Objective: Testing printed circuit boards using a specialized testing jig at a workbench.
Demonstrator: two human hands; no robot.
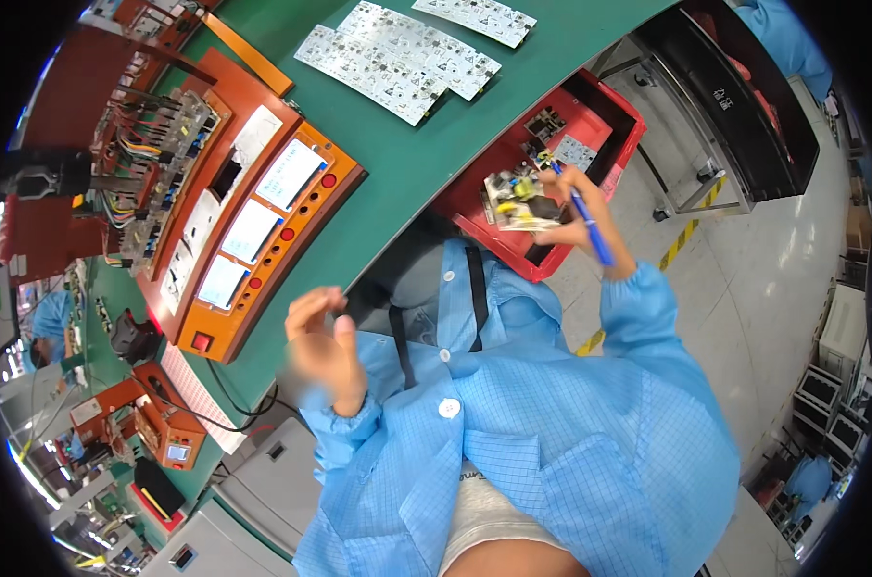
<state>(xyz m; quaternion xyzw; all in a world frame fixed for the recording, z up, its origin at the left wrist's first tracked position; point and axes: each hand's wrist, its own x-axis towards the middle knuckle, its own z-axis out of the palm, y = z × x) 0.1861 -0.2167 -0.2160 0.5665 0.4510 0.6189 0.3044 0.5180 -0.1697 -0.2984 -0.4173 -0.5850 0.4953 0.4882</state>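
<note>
Head view, looking down the blue work coat: the right hand [578,207] is held out to the side over a red bin [617,135] that hangs just off the rounded edge of the green table [397,163]. Its fingers pinch a small circuit board [518,200] — cream-coloured, with a yellow part and dark parts on top — and a blue pen [584,219] lies along the same hand, its tip up near the board and its tail pointing down toward the wrist. The board sits in the air above the bin, tilted, not touching the table. The left hand [322,348] is raised in front of the chest, blurred; its fingers look loosely curled with the thumb up and nothing in them, though the blur keeps me from being sure. On the table to the left stands an orange tester [263,207] with three pale screens and a row of red buttons, and beyond it a rack of coloured wires [152,163]; white panels of boards [397,58] lie further along the table. By my reading the step in hand is handling one board at the bin — held up with the pen ready. Any next move with it calls for a steady pinch on the board's edges, with the pen kept clear of the parts.
</note>
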